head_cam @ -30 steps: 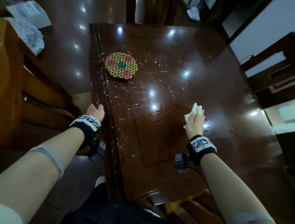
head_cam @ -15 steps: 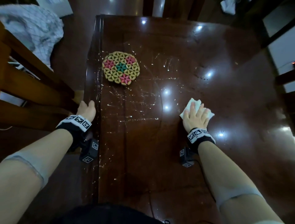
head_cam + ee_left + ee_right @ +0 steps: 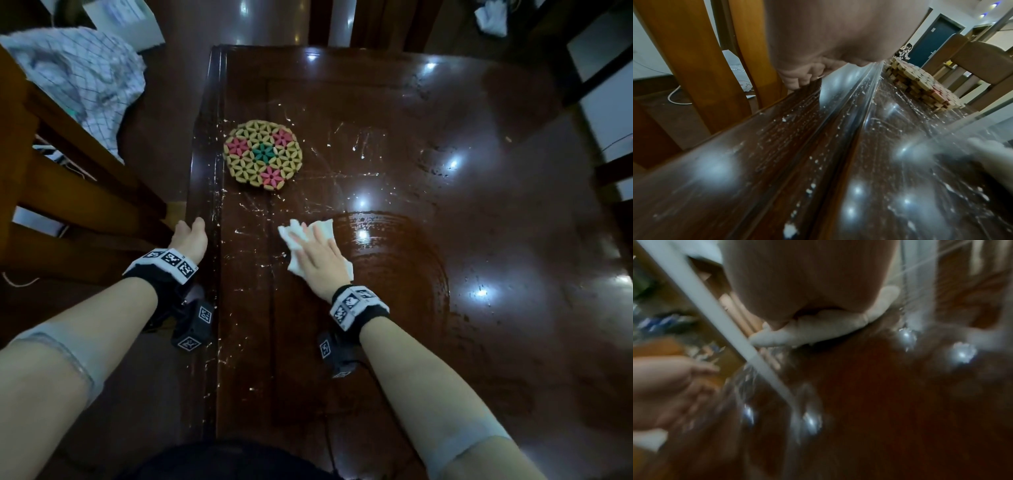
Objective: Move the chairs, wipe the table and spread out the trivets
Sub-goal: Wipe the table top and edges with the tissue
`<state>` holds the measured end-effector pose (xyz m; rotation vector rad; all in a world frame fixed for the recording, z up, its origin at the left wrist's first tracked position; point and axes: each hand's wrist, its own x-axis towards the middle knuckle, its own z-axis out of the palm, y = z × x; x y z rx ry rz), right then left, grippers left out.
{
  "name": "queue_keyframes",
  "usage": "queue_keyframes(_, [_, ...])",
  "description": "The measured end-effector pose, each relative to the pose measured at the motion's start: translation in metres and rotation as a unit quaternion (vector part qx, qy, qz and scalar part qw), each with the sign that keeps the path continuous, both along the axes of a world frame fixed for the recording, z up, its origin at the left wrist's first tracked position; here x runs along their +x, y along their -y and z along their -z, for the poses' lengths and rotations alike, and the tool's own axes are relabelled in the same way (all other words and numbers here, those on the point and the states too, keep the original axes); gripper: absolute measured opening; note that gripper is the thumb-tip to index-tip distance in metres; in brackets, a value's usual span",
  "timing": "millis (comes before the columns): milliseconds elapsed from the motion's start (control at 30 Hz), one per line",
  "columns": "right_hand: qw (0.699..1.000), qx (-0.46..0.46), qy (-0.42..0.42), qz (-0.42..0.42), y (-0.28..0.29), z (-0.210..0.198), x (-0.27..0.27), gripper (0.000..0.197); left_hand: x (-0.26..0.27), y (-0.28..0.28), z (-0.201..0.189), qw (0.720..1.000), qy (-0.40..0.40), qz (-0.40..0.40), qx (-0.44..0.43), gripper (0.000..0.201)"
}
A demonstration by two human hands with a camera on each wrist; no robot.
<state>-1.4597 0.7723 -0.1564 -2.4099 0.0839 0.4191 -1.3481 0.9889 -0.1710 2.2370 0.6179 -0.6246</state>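
A round stack of woven trivets (image 3: 263,155), straw-coloured with pink and green flowers, lies on the dark glossy table (image 3: 445,342) near its left edge; the left wrist view shows the trivets (image 3: 920,84) stacked. My right hand (image 3: 317,251) presses flat on a white cloth (image 3: 323,228) just below and right of the trivets, fingers straight. The cloth (image 3: 818,331) is under the palm in the blurred right wrist view. My left hand (image 3: 190,234) grips the table's left edge, with its fingers (image 3: 803,78) curled over the rim.
White specks and streaks (image 3: 239,246) cover the table's left part; a wet wiped arc (image 3: 394,267) lies right of the cloth. A wooden chair (image 3: 68,192) with a checked cloth (image 3: 82,78) stands at the left. More chairs (image 3: 342,20) stand behind, and one (image 3: 613,178) stands at the right.
My right hand has swept the cloth leftwards across the table, from its right half to just below the trivets, leaving a wet arc. The left hand stays on the table edge.
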Motion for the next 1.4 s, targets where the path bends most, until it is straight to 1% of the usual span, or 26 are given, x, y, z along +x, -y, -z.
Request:
queue_keyframes(33, [0.994, 0.083, 0.021, 0.061, 0.007, -0.004, -0.002, 0.041, 0.002, 0.000, -0.001, 1.000, 0.021, 0.005, 0.002, 0.055])
queue_keyframes(67, [0.982, 0.142, 0.046, 0.120, 0.016, -0.010, -0.004, 0.040, 0.005, 0.001, -0.001, 0.999, 0.045, 0.010, 0.006, 0.053])
queue_keyframes(100, [0.970, 0.165, 0.070, 0.164, 0.029, -0.012, -0.004, 0.041, 0.009, 0.002, -0.001, 0.998, 0.067, 0.015, 0.008, 0.051])
queue_keyframes(167, [0.956, 0.164, 0.089, 0.225, 0.061, -0.016, -0.006, 0.042, 0.019, 0.006, 0.000, 0.996, 0.088, 0.023, 0.011, 0.050])
queue_keyframes(233, [0.945, 0.134, 0.097, 0.283, 0.097, -0.021, -0.003, 0.043, 0.030, 0.010, 0.002, 0.996, 0.082, 0.027, 0.016, 0.050])
queue_keyframes(300, [0.939, 0.053, 0.098, 0.325, 0.132, -0.025, 0.000, 0.046, 0.038, 0.013, 0.007, 0.997, 0.070, 0.029, 0.022, 0.051])
queue_keyframes(333, [0.939, -0.008, 0.072, 0.335, 0.148, -0.023, 0.001, 0.048, 0.042, 0.014, 0.011, 0.997, 0.070, 0.036, 0.023, 0.051])
queue_keyframes(367, [0.939, -0.071, 0.026, 0.334, 0.160, -0.018, 0.004, 0.049, 0.044, 0.015, 0.015, 0.996, 0.073, 0.046, 0.025, 0.052])
queue_keyframes(433, [0.936, -0.165, -0.087, 0.298, 0.168, -0.003, 0.009, 0.051, 0.048, 0.015, 0.022, 0.994, 0.084, 0.063, 0.030, 0.053])
queue_keyframes(467, [0.933, -0.188, -0.131, 0.276, 0.166, 0.005, 0.013, 0.051, 0.048, 0.014, 0.024, 0.993, 0.088, 0.068, 0.035, 0.054])
queue_keyframes(500, [0.930, -0.200, -0.155, 0.268, 0.162, 0.011, 0.018, 0.052, 0.048, 0.013, 0.026, 0.992, 0.090, 0.075, 0.041, 0.056])
queue_keyframes(533, [0.927, -0.207, -0.162, 0.268, 0.158, 0.015, 0.023, 0.052, 0.046, 0.012, 0.028, 0.991, 0.091, 0.087, 0.047, 0.058])
queue_keyframes(633, [0.927, -0.230, -0.144, 0.258, 0.155, 0.017, 0.045, 0.052, 0.036, 0.012, 0.033, 0.986, 0.090, 0.124, 0.068, 0.062])
queue_keyframes(700, [0.931, -0.242, -0.138, 0.234, 0.158, 0.019, 0.064, 0.052, 0.031, 0.012, 0.034, 0.983, 0.093, 0.135, 0.083, 0.064])
queue_keyframes(800, [0.940, -0.241, -0.128, 0.203, 0.155, 0.021, 0.095, 0.052, 0.030, 0.011, 0.037, 0.982, 0.095, 0.140, 0.079, 0.064])
queue_keyframes(900, [0.950, -0.254, -0.099, 0.149, 0.146, 0.027, 0.123, 0.051, 0.030, 0.010, 0.037, 0.984, 0.086, 0.139, 0.065, 0.063])
queue_keyframes(967, [0.951, -0.281, -0.082, 0.095, 0.136, 0.030, 0.132, 0.052, 0.032, 0.006, 0.041, 0.986, 0.076, 0.141, 0.056, 0.062])
queue_keyframes(1067, [0.949, -0.309, -0.051, 0.025, 0.112, 0.030, 0.126, 0.053, 0.034, 0.002, 0.042, 0.985, 0.059, 0.153, 0.045, 0.060])
queue_keyframes(1200, [0.954, -0.294, -0.050, -0.018, 0.073, 0.021, 0.100, 0.053, 0.036, 0.000, 0.029, 0.990, 0.037, 0.133, -0.004, 0.060])
queue_keyframes(1300, [0.957, -0.277, -0.056, -0.071, 0.040, 0.017, 0.071, 0.052, 0.033, -0.008, 0.019, 0.987, 0.017, 0.160, -0.003, 0.061])
queue_keyframes(1400, [0.957, -0.261, -0.043, -0.120, 0.001, 0.016, 0.038, 0.051, 0.017, -0.020, 0.011, 0.981, 0.001, 0.193, 0.009, 0.062])
